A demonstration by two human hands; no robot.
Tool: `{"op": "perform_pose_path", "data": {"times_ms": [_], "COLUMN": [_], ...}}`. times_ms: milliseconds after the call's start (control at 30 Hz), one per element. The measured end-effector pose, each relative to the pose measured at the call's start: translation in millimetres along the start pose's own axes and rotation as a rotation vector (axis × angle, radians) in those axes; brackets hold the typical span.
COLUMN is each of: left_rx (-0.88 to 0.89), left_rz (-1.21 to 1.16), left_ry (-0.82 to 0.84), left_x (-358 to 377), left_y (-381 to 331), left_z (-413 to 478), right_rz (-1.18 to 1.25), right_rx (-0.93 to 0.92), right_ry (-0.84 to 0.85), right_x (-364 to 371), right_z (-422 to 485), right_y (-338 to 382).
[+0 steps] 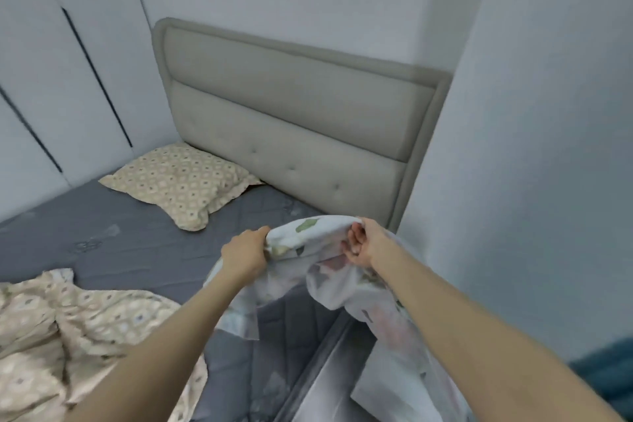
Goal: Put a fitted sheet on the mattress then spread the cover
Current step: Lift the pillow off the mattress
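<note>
Two bare forearms, no sleeves, bare hands

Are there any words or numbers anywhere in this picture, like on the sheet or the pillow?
None can be read.
The white sheet in both hands shows only green and pink leaf shapes.
The pillow and the crumpled cover show only a repeating beige pattern.
The headboard and the grey mattress bear no label in view.
</note>
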State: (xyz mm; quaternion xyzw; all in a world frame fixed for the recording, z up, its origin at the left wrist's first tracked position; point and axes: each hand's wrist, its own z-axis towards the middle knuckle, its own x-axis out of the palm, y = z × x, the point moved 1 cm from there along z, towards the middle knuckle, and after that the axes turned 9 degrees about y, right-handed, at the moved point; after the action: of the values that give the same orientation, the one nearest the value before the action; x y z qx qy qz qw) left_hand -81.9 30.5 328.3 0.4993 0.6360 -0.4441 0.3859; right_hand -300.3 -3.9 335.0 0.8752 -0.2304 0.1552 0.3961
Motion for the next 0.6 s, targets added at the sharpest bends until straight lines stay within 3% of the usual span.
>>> {"op": "perform_pose_path", "data": {"times_ms": [333,500,600], "left_rx": [0.242,0.379,0.411], "left_rz": [0.231,0.501,0.803], "left_ry": [0.29,0.647,0.778], "left_x": [40,45,45], "left_y": [-229,-320,-360], "left_z": [42,60,70], "right_rz": [0.203,0.401,0.498], "right_rx": [-0.058,-0.25,-0.294], "right_ry": [-0.271,-0.578,-0.65], "right_x": [-214,-272,-291], "right_z": [-28,-27,-19], "right_y": [90,111,118]}}
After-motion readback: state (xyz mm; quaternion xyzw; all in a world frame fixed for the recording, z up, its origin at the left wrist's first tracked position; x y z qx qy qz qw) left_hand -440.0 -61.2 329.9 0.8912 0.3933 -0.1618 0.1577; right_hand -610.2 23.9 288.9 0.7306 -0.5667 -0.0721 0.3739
